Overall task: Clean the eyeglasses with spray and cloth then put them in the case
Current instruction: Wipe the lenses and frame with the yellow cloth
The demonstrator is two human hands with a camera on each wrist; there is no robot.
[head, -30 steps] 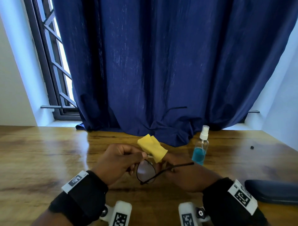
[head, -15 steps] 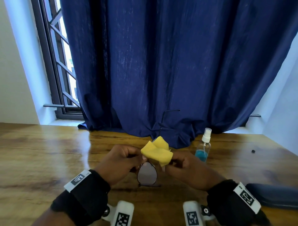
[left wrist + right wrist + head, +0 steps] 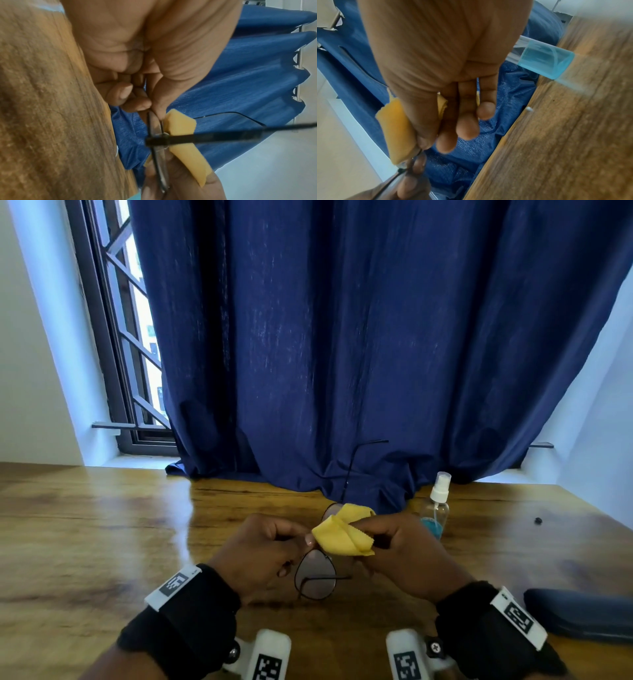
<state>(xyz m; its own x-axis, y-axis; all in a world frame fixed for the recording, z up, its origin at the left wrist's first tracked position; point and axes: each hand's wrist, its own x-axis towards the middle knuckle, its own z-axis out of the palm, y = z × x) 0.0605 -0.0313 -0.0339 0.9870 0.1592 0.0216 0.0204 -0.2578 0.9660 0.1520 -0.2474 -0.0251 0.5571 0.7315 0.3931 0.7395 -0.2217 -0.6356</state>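
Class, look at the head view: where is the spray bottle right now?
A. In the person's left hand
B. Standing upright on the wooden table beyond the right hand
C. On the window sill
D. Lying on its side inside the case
B. The spray bottle stands upright on the table beyond the right hand, which holds the yellow cloth.

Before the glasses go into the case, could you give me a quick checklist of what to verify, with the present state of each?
1. Left hand grips the eyeglasses securely: ok.
2. Right hand keeps the yellow cloth on the lens: ok.
3. Lenses wiped clean: cannot tell.
4. Temple arms folded: not ok, one sticks up.
5. Case open and ready: not ok, it looks closed.
6. Spray bottle upright, clear of the hands: ok.
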